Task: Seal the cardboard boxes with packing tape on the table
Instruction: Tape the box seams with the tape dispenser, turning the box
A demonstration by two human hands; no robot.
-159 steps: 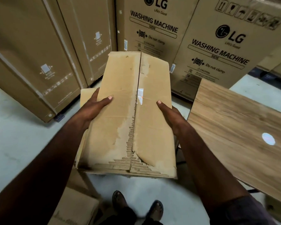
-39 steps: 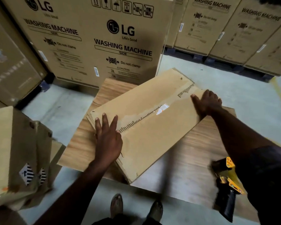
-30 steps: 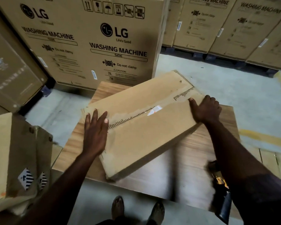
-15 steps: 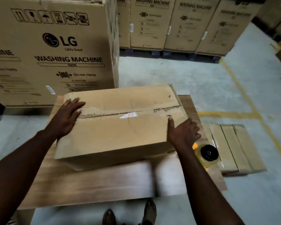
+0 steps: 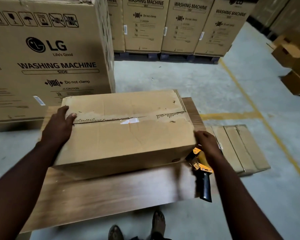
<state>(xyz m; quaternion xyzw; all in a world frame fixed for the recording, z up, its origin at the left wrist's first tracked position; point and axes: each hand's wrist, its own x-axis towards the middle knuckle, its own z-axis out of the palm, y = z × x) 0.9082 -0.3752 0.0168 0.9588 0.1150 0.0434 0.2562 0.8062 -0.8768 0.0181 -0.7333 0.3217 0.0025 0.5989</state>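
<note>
**Asker:** On the wooden surface before you, what do you count?

**Me:** One cardboard box, long side toward me. Its top flaps are closed, and the seam between them is ragged and torn. There is also one yellow tape dispenser just beside the box's right end, black handle pointing toward me.

**Asker:** And your hands?

**Me:** My left grip lies flat and spread on the box's top at its left end, thumb by the seam, holding nothing. My right grip is at the box's near right corner, fingers curled down over the dispenser's front. Whether they have actually closed on it I cannot tell.

**Asker:** What stands around you?

**Me:** One large LG washing machine carton stands at the surface's far left. Behind it, a row of washing machine cartons, at least three, sits on pallets. One flat cardboard box lies on the floor just right of the surface, partly hidden by my right arm. Yellow floor lines run beyond it, and my two feet show below the near edge.
</note>
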